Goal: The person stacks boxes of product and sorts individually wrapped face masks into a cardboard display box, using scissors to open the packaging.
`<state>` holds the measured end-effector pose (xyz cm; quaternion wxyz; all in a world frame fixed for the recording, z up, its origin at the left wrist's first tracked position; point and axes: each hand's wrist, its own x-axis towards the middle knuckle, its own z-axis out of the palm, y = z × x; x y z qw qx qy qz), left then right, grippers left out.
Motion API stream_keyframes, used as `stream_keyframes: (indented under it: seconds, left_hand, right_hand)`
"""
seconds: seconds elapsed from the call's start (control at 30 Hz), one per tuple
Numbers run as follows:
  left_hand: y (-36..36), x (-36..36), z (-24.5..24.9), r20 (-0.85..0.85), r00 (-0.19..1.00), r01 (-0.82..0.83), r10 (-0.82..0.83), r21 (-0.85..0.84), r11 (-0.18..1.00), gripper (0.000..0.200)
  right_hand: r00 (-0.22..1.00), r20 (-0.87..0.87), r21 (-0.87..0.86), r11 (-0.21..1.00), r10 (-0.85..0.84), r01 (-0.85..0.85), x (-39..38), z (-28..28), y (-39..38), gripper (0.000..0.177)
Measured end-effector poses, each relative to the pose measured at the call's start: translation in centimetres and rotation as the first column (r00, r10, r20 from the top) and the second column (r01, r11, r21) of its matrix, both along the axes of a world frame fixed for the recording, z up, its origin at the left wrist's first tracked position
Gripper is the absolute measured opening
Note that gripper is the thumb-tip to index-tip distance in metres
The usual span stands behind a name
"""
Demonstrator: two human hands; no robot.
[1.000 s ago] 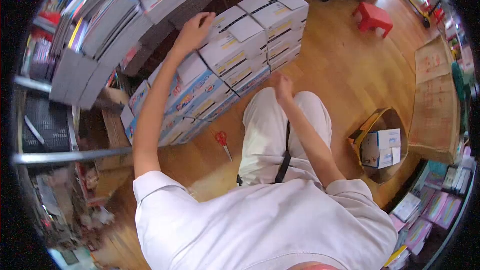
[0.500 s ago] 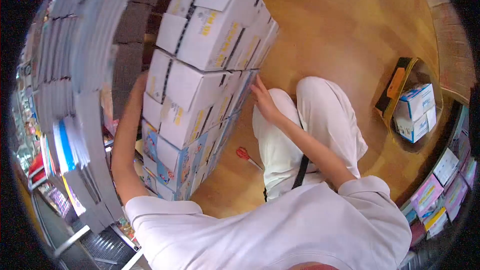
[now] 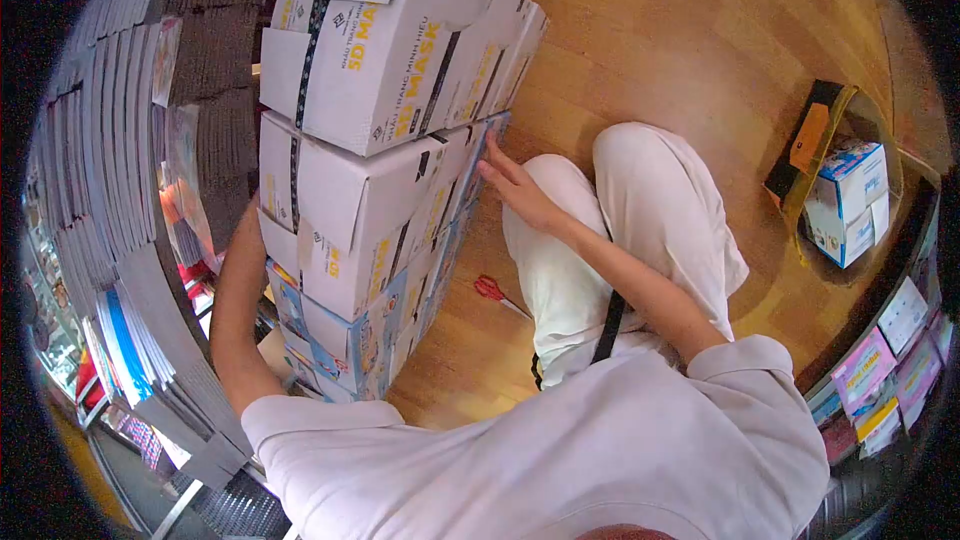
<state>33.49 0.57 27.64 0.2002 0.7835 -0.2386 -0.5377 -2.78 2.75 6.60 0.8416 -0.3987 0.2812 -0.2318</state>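
A tall stack of white mask boxes (image 3: 380, 130) bound with black straps stands on the wooden floor in front of me, with blue printed boxes (image 3: 350, 340) at its base. My right hand (image 3: 515, 185) lies flat, fingers apart, against the near side of the stack low down. My left arm (image 3: 232, 310) reaches behind the stack's far side; that hand is hidden by the boxes. I crouch with my knees in white trousers (image 3: 620, 230) close to the stack.
Red-handled scissors (image 3: 492, 290) lie on the floor between the stack and my leg. A yellow bag (image 3: 815, 135) holding a blue-and-white box sits at the right. Shelves of books and magazines (image 3: 110, 190) line the left; more printed goods fill the right edge.
My head has dropped and swung closer to the stack. My left hand went from the top of the boxes to behind them. My right hand moved from my knee onto the stack's side.
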Motion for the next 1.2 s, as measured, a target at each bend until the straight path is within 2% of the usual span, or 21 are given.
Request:
stream_keyframes:
  seconds: [0.2, 0.3, 0.4, 0.5, 0.57, 0.6, 0.73, 0.77, 0.87, 0.9, 1.0, 1.07, 1.13, 1.17, 1.2]
  left_hand:
    - [0.3, -0.2, 0.4, 0.008, 1.000, 0.003, -0.003, 0.001, 1.000, 0.064]
    - [0.6, 0.0, 0.6, 0.014, 1.000, 0.005, -0.004, -0.004, 1.000, 0.064]
    - [1.4, 0.1, 1.3, 0.032, 0.999, -0.001, 0.002, -0.017, 1.000, 0.064]
    - [2.8, 0.1, 2.1, 0.062, 0.998, -0.009, 0.012, -0.057, 0.998, 0.064]
    - [3.8, -0.6, 2.8, 0.098, 0.995, -0.010, 0.020, -0.106, 0.994, 0.064]
    - [4.0, -1.5, 3.3, 0.120, 0.992, -0.007, 0.023, -0.131, 0.991, 0.064]
    - [4.6, -6.1, 6.0, 0.226, 0.974, 0.037, 0.010, -0.202, 0.979, 0.072]
    - [4.7, -6.2, 6.0, 0.333, 0.943, 0.071, 0.003, -0.209, 0.975, 0.077]
    - [4.1, -4.4, 4.7, 0.166, 0.981, -0.061, 0.098, -0.215, 0.975, 0.080]
    - [3.6, -4.2, 4.8, 0.129, 0.988, -0.070, 0.090, -0.157, 0.985, 0.082]
    - [2.7, -5.9, 5.2, 0.063, 0.998, 0.039, -0.026, -0.212, 0.977, 0.084]
    - [1.8, -5.0, 4.5, 0.009, 0.998, 0.055, -0.055, -0.136, 0.989, 0.083]
    - [1.8, -5.1, 4.2, -0.052, 0.994, 0.087, -0.093, -0.099, 0.991, 0.082]
    - [2.5, -6.8, 5.1, -0.067, 0.986, 0.136, -0.154, -0.213, 0.968, 0.085]
    - [2.3, -7.2, 5.3, -0.066, 0.991, 0.102, -0.116, -0.184, 0.978, 0.085]
  right_hand:
    - [0.999, -0.020, 0.035, 0.999, 0.039, -0.038, 0.1, 0.1, 0.1, 0.075]
    - [1.000, 0.024, -0.038, 0.999, 0.012, -0.011, 0.5, -0.8, 0.3, 0.078]
    - [0.998, 0.033, 0.156, 0.986, 0.057, -0.062, -0.6, 1.8, -0.6, 0.078]
    - [0.999, -0.049, -0.025, 0.999, 0.018, -0.019, 0.2, -0.8, 0.1, 0.075]
    - [0.994, -0.058, -0.088, 0.992, -0.095, 0.089, 0.7, -1.5, 0.8, 0.071]
    - [0.987, -0.059, -0.119, 0.982, -0.151, 0.144, 0.7, -0.9, 0.9, 0.070]
    - [0.981, 0.061, -0.200, 0.961, -0.185, 0.193, -0.2, 4.2, 1.9, 0.064]
    - [0.975, 0.112, -0.218, 0.952, -0.194, 0.214, -0.5, 6.4, 2.1, 0.063]
    - [0.964, 0.189, -0.234, 0.945, -0.185, 0.227, -0.1, 9.7, 2.2, 0.064]
    - [0.963, 0.202, -0.230, 0.947, -0.178, 0.224, 0.1, 10.1, 2.2, 0.064]
    - [0.970, 0.151, -0.333, 0.914, -0.192, 0.232, 0.6, 10.4, 2.2, 0.066]
    - [0.988, 0.098, -0.249, 0.958, -0.119, 0.140, 0.2, 10.4, 2.0, 0.069]
    - [0.989, 0.106, -0.192, 0.973, -0.106, 0.125, -0.1, 10.8, 2.2, 0.071]
    - [0.981, 0.142, -0.182, 0.971, -0.130, 0.155, -0.1, 11.2, 2.5, 0.072]
    - [0.973, 0.175, -0.167, 0.970, -0.149, 0.179, -0.1, 11.8, 2.7, 0.073]
